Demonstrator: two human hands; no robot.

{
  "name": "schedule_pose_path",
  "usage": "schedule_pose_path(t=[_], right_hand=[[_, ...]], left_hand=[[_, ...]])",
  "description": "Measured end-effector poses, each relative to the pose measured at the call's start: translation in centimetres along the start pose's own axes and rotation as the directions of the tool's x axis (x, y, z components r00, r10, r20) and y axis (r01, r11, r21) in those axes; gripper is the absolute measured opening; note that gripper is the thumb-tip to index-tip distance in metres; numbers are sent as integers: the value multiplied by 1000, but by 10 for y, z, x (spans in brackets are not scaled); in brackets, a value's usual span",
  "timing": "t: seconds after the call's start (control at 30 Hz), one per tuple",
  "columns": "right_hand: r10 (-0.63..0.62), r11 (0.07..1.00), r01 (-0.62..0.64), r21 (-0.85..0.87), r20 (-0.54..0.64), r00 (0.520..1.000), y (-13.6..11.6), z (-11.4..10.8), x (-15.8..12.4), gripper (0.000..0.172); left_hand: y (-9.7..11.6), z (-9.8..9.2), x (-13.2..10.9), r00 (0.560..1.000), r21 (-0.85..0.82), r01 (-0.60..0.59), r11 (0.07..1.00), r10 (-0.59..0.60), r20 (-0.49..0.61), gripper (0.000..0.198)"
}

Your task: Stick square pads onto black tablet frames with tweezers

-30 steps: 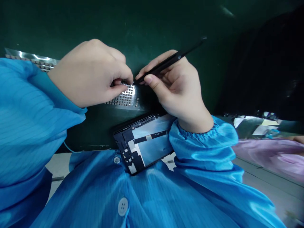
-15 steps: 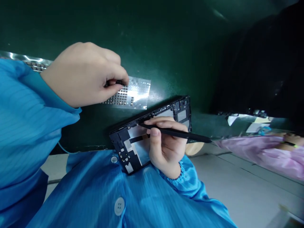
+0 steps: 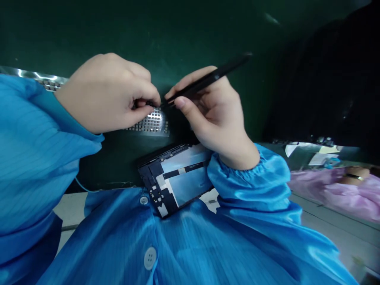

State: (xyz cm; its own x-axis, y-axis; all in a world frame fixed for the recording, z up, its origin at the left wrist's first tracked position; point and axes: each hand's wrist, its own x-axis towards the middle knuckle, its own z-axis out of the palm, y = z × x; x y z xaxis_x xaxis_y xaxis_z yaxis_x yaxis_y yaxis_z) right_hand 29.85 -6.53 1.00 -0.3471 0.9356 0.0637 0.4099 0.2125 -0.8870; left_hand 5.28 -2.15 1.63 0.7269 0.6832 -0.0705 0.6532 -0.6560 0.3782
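A clear sheet of small square pads (image 3: 148,122) lies on the dark green tabletop. My left hand (image 3: 109,95) is closed over it, thumb and forefinger pinched at its upper edge. In my right hand (image 3: 219,114) is a pair of black tweezers (image 3: 208,79), gripped like a pen. The tweezers' tips point at the sheet's right end, close to my left fingertips; whether they hold a pad I cannot tell. Below, an opened tablet (image 3: 187,182) with its inside showing leans between the table edge and my blue smock. My right wrist and sleeve hide its right end.
Another stretch of padded sheet (image 3: 50,84) shows behind my left wrist. A large black shape (image 3: 323,87) takes up the right side of the table. Beyond it are papers (image 3: 320,158) and a person's pink sleeve (image 3: 323,186) with a wristband.
My right hand has moved the tweezers up from the tablet to the padded sheet's right end. My left hand has stayed nearly in place. The tablet has hardly moved.
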Motion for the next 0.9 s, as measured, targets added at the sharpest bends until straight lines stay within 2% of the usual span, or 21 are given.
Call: schedule_pose_path(t=[0.1, 0.23, 0.33, 0.47, 0.53, 0.57, 0.63, 0.67, 0.73, 0.8, 0.9], right_hand=[[33, 999, -34, 23, 25, 999, 12, 2, 13, 33], [38, 997, -40, 70, 25, 999, 10, 5, 7, 37], [12, 996, -14, 87, 28, 1000, 9, 4, 7, 35], [-58, 998, 57, 18, 59, 997, 16, 1, 17, 29], [-82, 993, 77, 87, 55, 995, 20, -2, 16, 27], [-69, 987, 65, 147, 18, 997, 20, -4, 12, 25], [-27, 966, 65, 250, -155, 987, 17, -7, -7, 17], [0, 962, 75, 262, -274, 962, 14, -7, -21, 13], [52, 972, 65, 226, -477, 877, 8, -6, -53, 7], [70, 985, 37, 170, -581, 811, 5, -1, -81, 6], [23, 998, 26, 64, -658, 752, 6, 10, -101, 6]], left_hand=[[-1, 1, 0, 1000, -5, 2, 1000, -2, -2, 53], [-2, 1, 0, 1000, -24, 21, 999, -21, -22, 52], [-1, 0, 0, 1000, -36, 23, 999, -23, -11, 55], [-1, 2, 1, 999, -41, 22, 999, -23, -25, 59], [-2, 3, 0, 998, -61, 5, 998, -8, -59, 63], [-2, 3, -1, 997, -78, -5, 997, 0, -73, 64], [-4, 4, -3, 995, -108, -36, 994, 25, -96, 62], [-5, 4, -4, 994, -117, -51, 992, 39, -105, 59], [-7, 5, -5, 987, -126, -89, 988, 71, -142, 51], [-9, 6, -6, 980, -131, -112, 985, 88, -179, 45], [-13, 8, -5, 986, -157, -79, 984, 54, -157, 49]])
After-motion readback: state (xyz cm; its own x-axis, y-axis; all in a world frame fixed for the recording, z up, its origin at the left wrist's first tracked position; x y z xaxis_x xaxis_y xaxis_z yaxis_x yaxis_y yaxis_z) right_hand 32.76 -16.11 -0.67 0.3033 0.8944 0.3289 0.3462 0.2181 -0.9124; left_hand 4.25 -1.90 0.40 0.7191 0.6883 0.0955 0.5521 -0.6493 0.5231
